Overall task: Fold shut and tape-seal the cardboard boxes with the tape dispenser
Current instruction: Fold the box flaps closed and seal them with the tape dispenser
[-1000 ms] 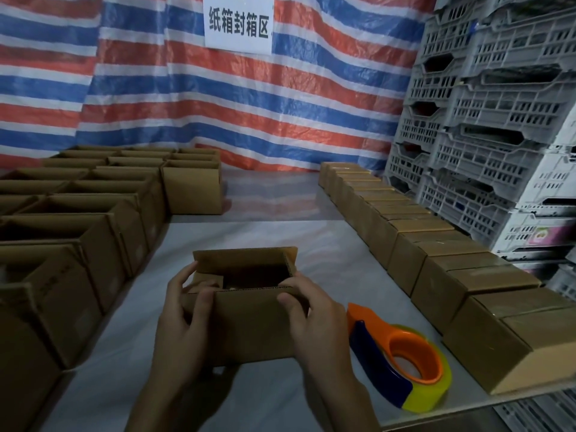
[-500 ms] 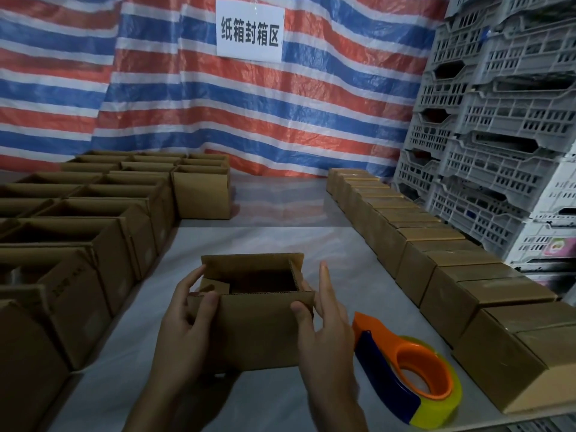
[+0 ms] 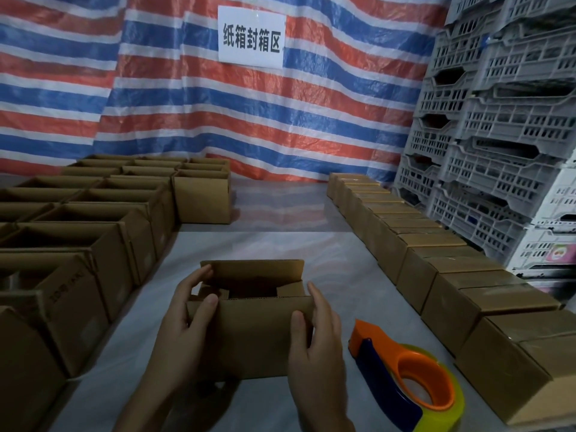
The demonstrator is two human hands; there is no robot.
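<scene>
Sealed boxes (image 3: 452, 275) line the right, plenty of open boxes (image 3: 93, 232) on the left, and this box (image 3: 258, 335) sits mid-tabletop (image 3: 280, 244), flaps not shut, left hand (image 3: 184, 332) and right hand (image 3: 318, 347) fingers gripping its ends, tape dispenser (image 3: 408, 381) untouched.

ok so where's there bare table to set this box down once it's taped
The open lane of table beyond the held box, bordered by the open boxes on the left and the closed-box row on the right, is free up to the tarp. Right of the right hand the tape dispenser crowds the near edge.
</scene>
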